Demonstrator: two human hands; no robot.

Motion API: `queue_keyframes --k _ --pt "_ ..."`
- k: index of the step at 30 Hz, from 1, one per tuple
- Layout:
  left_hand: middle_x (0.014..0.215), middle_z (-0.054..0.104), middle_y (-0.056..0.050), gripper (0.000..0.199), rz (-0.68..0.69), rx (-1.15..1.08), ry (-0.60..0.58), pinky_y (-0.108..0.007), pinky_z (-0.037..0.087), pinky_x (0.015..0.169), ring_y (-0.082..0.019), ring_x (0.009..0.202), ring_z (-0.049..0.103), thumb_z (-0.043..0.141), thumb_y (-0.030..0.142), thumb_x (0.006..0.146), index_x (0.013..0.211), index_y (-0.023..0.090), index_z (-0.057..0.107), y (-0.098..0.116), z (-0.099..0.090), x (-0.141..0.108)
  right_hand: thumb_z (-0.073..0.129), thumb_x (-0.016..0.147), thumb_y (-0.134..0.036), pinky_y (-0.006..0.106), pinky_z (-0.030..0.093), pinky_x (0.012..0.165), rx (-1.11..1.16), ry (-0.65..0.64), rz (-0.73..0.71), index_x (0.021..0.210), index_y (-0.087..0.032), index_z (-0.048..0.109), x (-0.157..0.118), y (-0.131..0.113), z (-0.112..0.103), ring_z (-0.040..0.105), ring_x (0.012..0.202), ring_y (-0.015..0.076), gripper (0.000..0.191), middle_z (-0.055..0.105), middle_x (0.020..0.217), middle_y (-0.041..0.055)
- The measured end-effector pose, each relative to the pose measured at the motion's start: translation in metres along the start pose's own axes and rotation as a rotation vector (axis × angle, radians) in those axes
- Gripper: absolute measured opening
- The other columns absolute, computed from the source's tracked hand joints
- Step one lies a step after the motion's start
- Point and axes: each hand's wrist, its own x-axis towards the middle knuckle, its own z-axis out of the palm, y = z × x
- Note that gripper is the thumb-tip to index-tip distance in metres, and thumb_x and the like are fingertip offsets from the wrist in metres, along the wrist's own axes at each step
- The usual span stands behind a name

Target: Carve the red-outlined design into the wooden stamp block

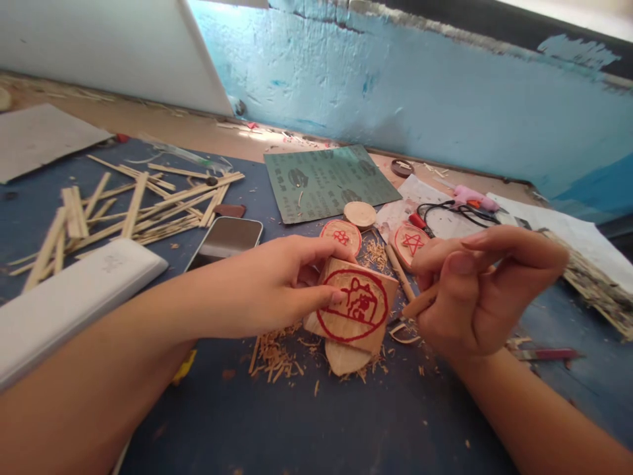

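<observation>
My left hand point(297, 277) grips a small wooden block point(366, 326) by its left side, thumb on top. A red circle with an animal figure inside is drawn on its face, and part of the figure looks carved. Under the block pokes out another pale piece of wood point(346, 358). Just right of it, my right hand point(475, 290) is closed around a wood-handled carving tool point(420, 302), its tip angled toward the block's right edge, apart from it. Behind lie round wood slices, one with a red flower point(341, 236), another with a red star point(410, 244).
Wood shavings point(277, 356) are scattered around the block. Thin wooden sticks point(148, 211), a phone point(230, 239) and a white case point(79, 303) lie left. Green sandpaper point(331, 185) is at the back. A pink glue gun point(475, 198) and a piece of bark point(593, 284) lie right.
</observation>
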Motion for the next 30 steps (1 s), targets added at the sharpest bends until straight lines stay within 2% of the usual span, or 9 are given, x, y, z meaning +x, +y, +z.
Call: queue_keyframes --k 4,7,11,14,17,20,22,25,30 --pt "0.085 0.074 0.002 0.031 -0.148 -0.001 -0.045 -0.025 0.05 0.057 -0.017 0.071 0.068 0.074 0.051 0.091 0.108 0.026 0.072 0.005 0.0 0.002 0.061 0.106 -0.019 0.029 0.043 0.045 -0.026 -0.154 0.046 0.12 -0.028 0.06 0.004 0.003 -0.01 0.054 0.049 0.0101 0.017 0.052 0.078 -0.0043" --pt "0.078 0.071 0.002 0.034 -0.241 0.068 -0.034 -0.024 0.044 0.052 -0.017 0.067 0.065 0.08 0.053 0.085 0.095 0.023 0.066 0.01 0.001 0.004 0.062 0.105 -0.017 0.029 0.042 0.044 0.013 -0.178 0.054 0.118 -0.027 0.06 0.006 0.002 -0.012 0.053 0.048 0.0108 0.016 0.051 0.073 -0.0055" --pt "0.07 0.068 0.003 0.036 -0.278 0.066 -0.081 -0.024 0.042 0.048 -0.018 0.06 0.065 0.079 0.055 0.084 0.1 0.025 0.066 0.009 0.002 0.004 0.063 0.105 -0.017 0.027 0.043 0.044 0.034 -0.202 0.107 0.119 -0.027 0.061 0.008 -0.002 -0.013 0.054 0.048 0.0116 0.018 0.046 0.069 -0.0071" --pt "0.077 0.073 0.002 0.038 -0.35 -0.037 -0.152 -0.026 0.049 0.047 -0.02 0.058 0.07 0.074 0.058 0.088 0.106 0.026 0.063 0.006 0.003 0.002 0.064 0.105 -0.019 0.025 0.045 0.044 0.033 -0.254 0.208 0.12 -0.027 0.06 0.01 -0.006 -0.015 0.059 0.053 0.0123 0.017 0.053 0.069 -0.0064" --pt "0.092 0.079 0.0 0.042 -0.432 -0.15 -0.133 -0.029 0.058 0.052 -0.024 0.066 0.078 0.074 0.058 0.088 0.11 0.027 0.056 0.004 -0.001 -0.002 0.065 0.106 -0.022 0.023 0.053 0.047 0.056 -0.266 0.391 0.12 -0.026 0.059 0.013 -0.004 -0.018 0.064 0.059 0.013 0.015 0.061 0.075 -0.0052" --pt "0.091 0.081 -0.002 0.047 -0.449 0.035 -0.157 -0.027 0.052 0.05 -0.024 0.067 0.079 0.076 0.057 0.086 0.117 0.026 0.059 0.009 -0.01 -0.008 0.071 0.103 -0.026 0.02 0.052 0.04 0.113 -0.29 0.547 0.114 -0.025 0.06 0.016 0.003 -0.02 0.063 0.052 0.0121 0.015 0.066 0.074 -0.0054" --pt "0.085 0.081 -0.001 0.059 -0.395 0.203 -0.162 -0.026 0.046 0.048 -0.022 0.061 0.076 0.074 0.056 0.088 0.137 0.028 0.059 0.014 -0.016 -0.013 0.081 0.096 -0.027 0.018 0.049 0.035 0.175 -0.348 0.634 0.104 -0.025 0.062 0.019 0.008 -0.022 0.062 0.045 0.011 0.021 0.066 0.07 -0.0068" --pt "0.076 0.078 0.003 0.076 -0.317 0.316 -0.222 -0.026 0.04 0.045 -0.02 0.053 0.071 0.079 0.056 0.084 0.153 0.034 0.054 0.019 -0.02 -0.018 0.095 0.081 -0.025 0.019 0.059 0.044 0.217 -0.534 0.807 0.09 -0.022 0.062 0.026 0.008 -0.03 0.071 0.051 0.0135 0.034 0.071 0.073 -0.0048" --pt "0.087 0.073 -0.002 0.061 -0.242 0.498 -0.126 -0.028 0.04 0.051 -0.021 0.063 0.068 0.092 0.061 0.064 0.114 0.031 0.075 0.009 -0.008 -0.023 0.094 0.082 -0.026 0.023 0.061 0.048 0.174 -0.821 0.931 0.085 -0.022 0.058 0.046 -0.011 -0.05 0.077 0.064 0.018 0.036 0.08 0.097 0.0042"
